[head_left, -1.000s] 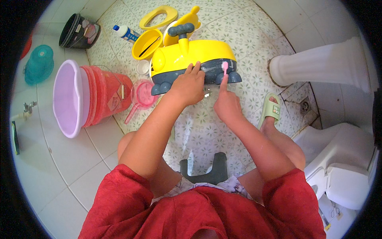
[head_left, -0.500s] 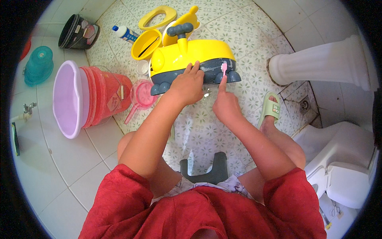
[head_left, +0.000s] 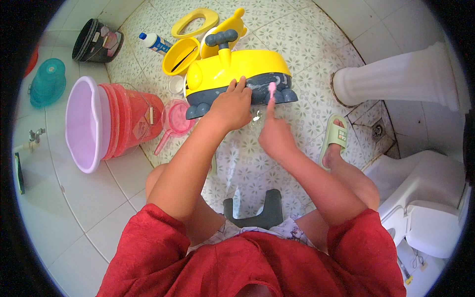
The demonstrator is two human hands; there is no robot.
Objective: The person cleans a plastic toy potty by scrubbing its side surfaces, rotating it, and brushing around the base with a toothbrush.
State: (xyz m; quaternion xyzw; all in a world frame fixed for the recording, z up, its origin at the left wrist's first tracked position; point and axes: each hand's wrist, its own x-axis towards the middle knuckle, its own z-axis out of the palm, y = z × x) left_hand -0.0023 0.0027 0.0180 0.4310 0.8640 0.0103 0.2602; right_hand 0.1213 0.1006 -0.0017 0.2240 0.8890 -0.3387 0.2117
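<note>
1. In the head view, a child's potty body [head_left: 242, 67], yellow above and dark grey below, stands on the patterned floor tiles [head_left: 302, 39] in front of the person, its grey handlebar [head_left: 221, 38] rising at the back.
2. The left hand [head_left: 232, 106] rests on the potty body's near side; its grip is spread, the fingers laid out against the surface, pinching nothing.
3. The right hand [head_left: 278, 136] pinches a pink toothbrush [head_left: 272, 89] in its grip, index finger stretched along the handle, the other fingers curled.
4. The toothbrush head is at the grey lower side, near the right-hand rounded feet; whitish suds [head_left: 262, 83] streak that part.
5. Behind the potty body lie a yellow lid [head_left: 226, 33] and a yellow seat ring [head_left: 180, 30]. To their left are a yellow bowl [head_left: 169, 62] with a slim black tool [head_left: 184, 59] in it and a white bottle with a blue cap [head_left: 157, 43].
6. On the left, a pink dipper [head_left: 179, 119] sits beside a red bucket [head_left: 126, 116], with a lilac basin [head_left: 81, 123] at the bucket's mouth.
</note>
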